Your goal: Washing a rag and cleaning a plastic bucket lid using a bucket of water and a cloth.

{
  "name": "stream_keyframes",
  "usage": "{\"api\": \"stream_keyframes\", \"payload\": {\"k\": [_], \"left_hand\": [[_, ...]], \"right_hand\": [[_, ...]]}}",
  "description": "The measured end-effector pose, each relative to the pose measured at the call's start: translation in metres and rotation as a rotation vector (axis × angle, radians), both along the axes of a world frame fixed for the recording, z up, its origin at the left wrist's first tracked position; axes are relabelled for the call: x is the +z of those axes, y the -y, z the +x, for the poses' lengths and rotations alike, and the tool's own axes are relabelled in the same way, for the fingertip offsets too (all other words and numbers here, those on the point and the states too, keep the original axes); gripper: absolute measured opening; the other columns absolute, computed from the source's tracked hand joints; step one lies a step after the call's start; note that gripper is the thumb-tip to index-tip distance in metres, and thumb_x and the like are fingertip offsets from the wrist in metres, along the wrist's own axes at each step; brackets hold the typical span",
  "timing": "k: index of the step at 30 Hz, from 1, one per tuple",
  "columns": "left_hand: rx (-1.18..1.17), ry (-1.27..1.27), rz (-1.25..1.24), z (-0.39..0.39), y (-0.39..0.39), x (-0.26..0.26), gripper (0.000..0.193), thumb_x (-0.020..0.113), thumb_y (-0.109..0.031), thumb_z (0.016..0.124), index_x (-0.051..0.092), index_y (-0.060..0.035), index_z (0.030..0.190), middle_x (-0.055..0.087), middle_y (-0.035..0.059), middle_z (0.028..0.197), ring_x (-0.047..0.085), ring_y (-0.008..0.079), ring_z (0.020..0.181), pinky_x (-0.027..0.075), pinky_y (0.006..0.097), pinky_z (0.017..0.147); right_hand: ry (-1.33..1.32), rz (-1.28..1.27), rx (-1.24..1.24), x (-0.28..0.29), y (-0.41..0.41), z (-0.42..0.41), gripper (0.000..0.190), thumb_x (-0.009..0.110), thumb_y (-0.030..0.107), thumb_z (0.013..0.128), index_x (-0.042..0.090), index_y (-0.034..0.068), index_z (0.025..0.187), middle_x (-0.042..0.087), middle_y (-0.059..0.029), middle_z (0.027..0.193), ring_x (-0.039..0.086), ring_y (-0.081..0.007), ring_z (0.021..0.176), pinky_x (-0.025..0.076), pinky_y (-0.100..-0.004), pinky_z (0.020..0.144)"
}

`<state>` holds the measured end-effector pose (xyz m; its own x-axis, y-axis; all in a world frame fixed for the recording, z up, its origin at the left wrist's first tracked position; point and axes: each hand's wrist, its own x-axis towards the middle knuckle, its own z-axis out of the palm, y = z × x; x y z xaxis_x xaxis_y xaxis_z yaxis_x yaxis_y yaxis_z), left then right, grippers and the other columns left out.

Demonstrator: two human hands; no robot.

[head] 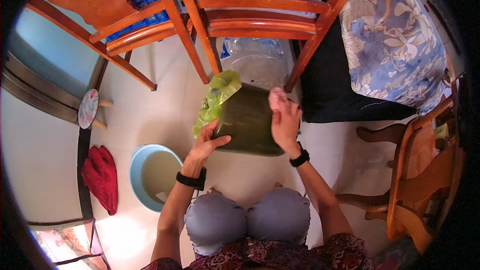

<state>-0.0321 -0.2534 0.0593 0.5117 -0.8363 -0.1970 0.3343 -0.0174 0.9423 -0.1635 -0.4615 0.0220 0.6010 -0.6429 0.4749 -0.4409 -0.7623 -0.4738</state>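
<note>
A dark olive container (249, 123), apparently a plastic bin, is held up before my knees with its smooth side facing me. My left hand (204, 142) grips its left edge, the thumb lying on the dark surface. Crumpled lime-green plastic (215, 99) covers the container's left end, just beyond my left fingers. At the right end, my right hand (287, 123) holds a bunched pink-and-white cloth (278, 99) close to the container's upper right corner. Whether the cloth touches the container is hard to tell. The container's far side is hidden.
A light-blue bucket (135, 172) of cloudy water stands at the left on the tiled floor (221, 174). Beyond it lie a red cloth (100, 180) and a small round stool (89, 108). Wooden chairs (262, 2) stand ahead; a wooden chair (408, 180) and floral fabric (393, 37) are at the right.
</note>
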Motion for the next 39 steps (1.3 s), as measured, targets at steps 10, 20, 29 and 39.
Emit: {"api": "stream_keyframes", "payload": {"k": [10,20,29,39], "left_hand": [[0.023,0.009,-0.034,0.001,-0.002,-0.027,0.041,0.066,0.004,0.078,0.056,-0.0038,0.117,0.061,0.0032,0.112,0.057,0.0128,0.102,0.045,0.029,0.091],[0.002,-0.016,0.008,0.009,-0.019,-0.041,0.049,0.065,0.004,0.078,0.051,-0.0033,0.125,0.06,0.0033,0.115,0.055,0.0121,0.103,0.044,0.0274,0.091],[0.189,-0.09,0.01,0.007,-0.009,-0.031,0.045,0.064,0.0,0.08,0.053,-0.004,0.123,0.061,0.0034,0.115,0.054,0.0127,0.105,0.04,0.0273,0.093],[0.235,-0.203,-0.076,0.016,-0.022,-0.056,0.048,0.063,0.002,0.079,0.051,-0.0045,0.125,0.059,0.0045,0.119,0.053,0.0152,0.108,0.038,0.0279,0.095]], "right_hand": [[0.059,0.025,0.609,0.054,-0.077,0.019,0.05,0.057,0.005,0.076,0.051,0.012,0.124,0.044,-0.0157,0.122,0.043,-0.0364,0.102,0.037,-0.0468,0.088],[-0.024,-0.039,-0.085,-0.027,0.04,-0.009,0.036,0.058,0.007,0.078,0.05,0.01,0.113,0.048,-0.0196,0.111,0.046,-0.0374,0.098,0.039,-0.0482,0.08],[0.076,0.145,-0.117,-0.034,-0.003,-0.051,0.051,0.052,0.004,0.081,0.038,0.005,0.13,0.044,-0.0267,0.107,0.042,-0.042,0.103,0.035,-0.051,0.088],[-0.017,0.228,0.189,-0.032,-0.056,-0.054,0.048,0.055,-0.003,0.076,0.039,0.001,0.122,0.035,-0.0279,0.117,0.037,-0.0457,0.109,0.033,-0.0503,0.093]]}}
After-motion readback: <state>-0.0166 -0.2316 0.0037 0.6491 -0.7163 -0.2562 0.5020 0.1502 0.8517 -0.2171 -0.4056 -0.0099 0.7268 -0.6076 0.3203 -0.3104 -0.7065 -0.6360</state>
